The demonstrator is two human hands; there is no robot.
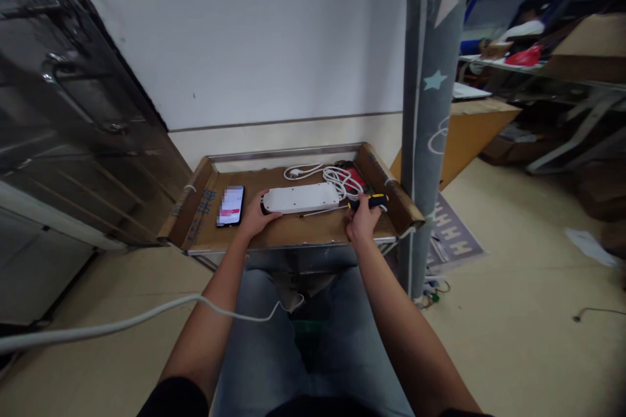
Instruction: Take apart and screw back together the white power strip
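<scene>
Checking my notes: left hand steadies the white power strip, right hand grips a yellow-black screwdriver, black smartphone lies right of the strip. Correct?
No. The head view shows the black smartphone left of the white plastic power strip, beside the left hand; the right hand does grip the yellow-black screwdriver.

The left hand (254, 216) steadies a white power strip (300, 198) on the tray (293, 229) while the right hand (362, 221) grips a screwdriver (368, 202).
</scene>
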